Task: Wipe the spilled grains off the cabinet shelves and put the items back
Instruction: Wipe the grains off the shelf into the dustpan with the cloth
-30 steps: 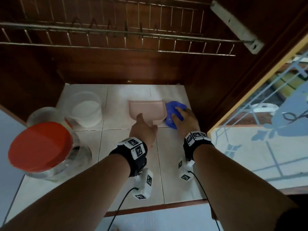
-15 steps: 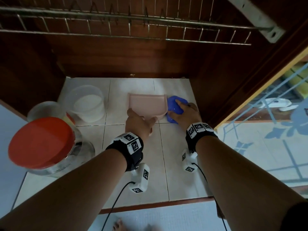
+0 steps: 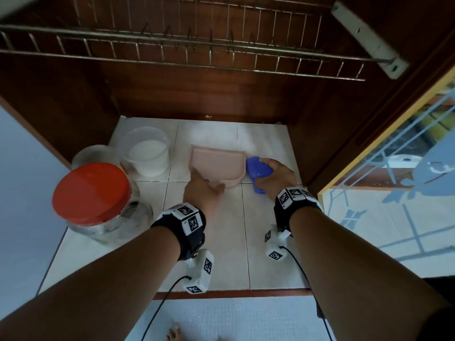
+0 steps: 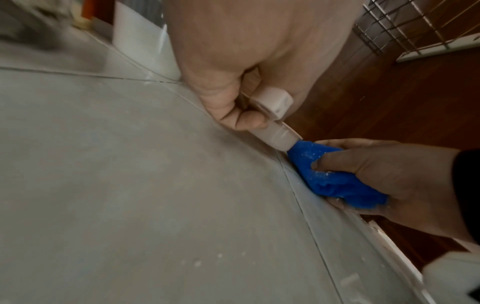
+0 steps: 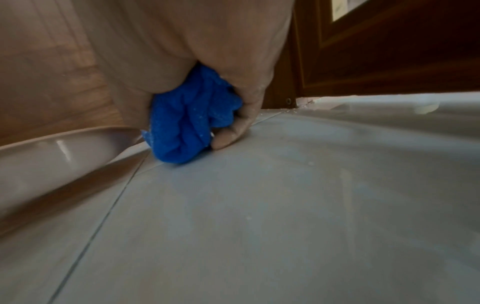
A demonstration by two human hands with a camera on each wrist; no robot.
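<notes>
A pink dustpan point(image 3: 218, 164) lies on the white tiled cabinet shelf point(image 3: 229, 237), its open edge toward the back. My left hand point(image 3: 203, 189) grips its handle point(image 4: 272, 102) at the near side. Just right of the pan, my right hand point(image 3: 275, 172) clutches a bunched blue cloth point(image 3: 257, 171) and presses it on the tile against the pan's right corner. In the right wrist view the blue cloth point(image 5: 189, 125) is wadded in my fingers, speckled with white grains. A few white grains dot the tile point(image 4: 197, 262). A pale dusty patch point(image 3: 211, 134) spreads behind the pan.
At the left stand a clear tub of white powder point(image 3: 147, 153), a glass jar with a red lid point(image 3: 91, 193) and another clear jar point(image 3: 94, 155) behind it. A wire rack point(image 3: 172, 50) hangs overhead. The open cabinet door point(image 3: 384, 134) is at the right.
My right hand has drawn the blue cloth a little toward me along the pan's right side. The left hand keeps its grip on the dustpan.
</notes>
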